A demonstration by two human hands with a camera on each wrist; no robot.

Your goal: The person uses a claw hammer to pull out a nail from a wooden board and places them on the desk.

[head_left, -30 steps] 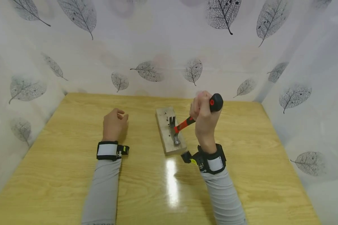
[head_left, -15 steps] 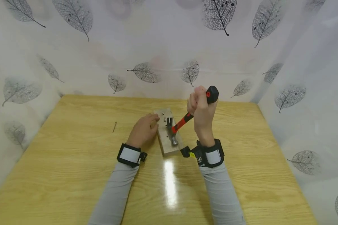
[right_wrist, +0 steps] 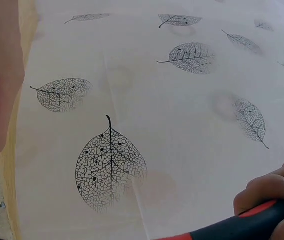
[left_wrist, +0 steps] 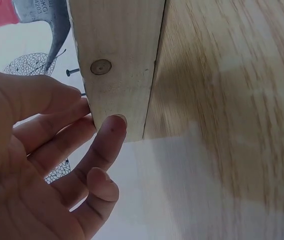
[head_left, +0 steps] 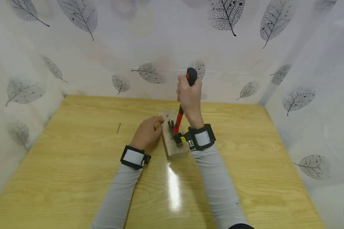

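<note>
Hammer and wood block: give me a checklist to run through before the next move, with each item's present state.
1. Right hand gripping the hammer: ok.
2. Left hand touching the wood block: ok; how firmly, cannot tell.
3. Left fingers apart from the claw: ok in the left wrist view, though close.
4. Claw hooked round a nail: cannot tell.
5. Table free of loose nails: not ok, one loose nail lies there.

The left hand (head_left: pixel 147 132) sits low with bent fingers (left_wrist: pixel 104 146), the right hand (head_left: pixel 190 97) curled tightly, higher up
</note>
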